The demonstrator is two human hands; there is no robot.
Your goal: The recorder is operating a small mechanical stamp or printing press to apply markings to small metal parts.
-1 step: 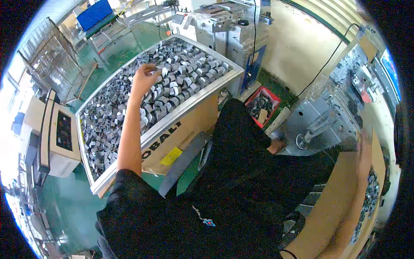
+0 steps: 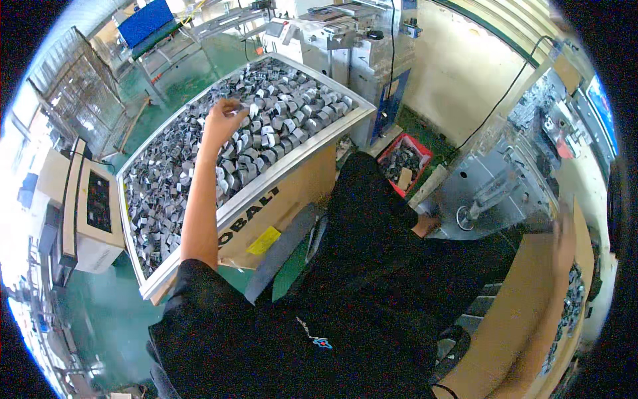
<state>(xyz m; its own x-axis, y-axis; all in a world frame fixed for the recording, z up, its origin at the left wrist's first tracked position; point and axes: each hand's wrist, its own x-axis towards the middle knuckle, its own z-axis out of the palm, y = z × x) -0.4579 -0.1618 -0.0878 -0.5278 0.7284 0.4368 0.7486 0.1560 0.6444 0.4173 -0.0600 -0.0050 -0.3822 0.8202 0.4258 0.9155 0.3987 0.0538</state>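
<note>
My left hand (image 2: 224, 121) is over a large shallow wooden-framed bin (image 2: 292, 166) heaped with small curved grey metal pieces (image 2: 269, 139). Its thumb and fingers are pinched together at a pale metal piece (image 2: 244, 111), just above the heap. At the far right, my right hand (image 2: 565, 233) is smeared by motion, so its fingers cannot be read. It is raised at the upper end of an open cardboard box (image 2: 498, 332), and my forearm crosses that box. Small dark metal parts (image 2: 573, 299) show in the box beside the forearm.
A grey machine with a metal plate (image 2: 488, 193) stands ahead on the right. A red crate (image 2: 425, 156) of scrap sits on the floor between machine and bin. My black-trousered legs (image 2: 392, 246) lie between bin and cardboard box. A beige cabinet (image 2: 96, 206) stands at left.
My right hand has shifted slightly downward in the view at the cardboard box. My left hand and the bin look the same.
</note>
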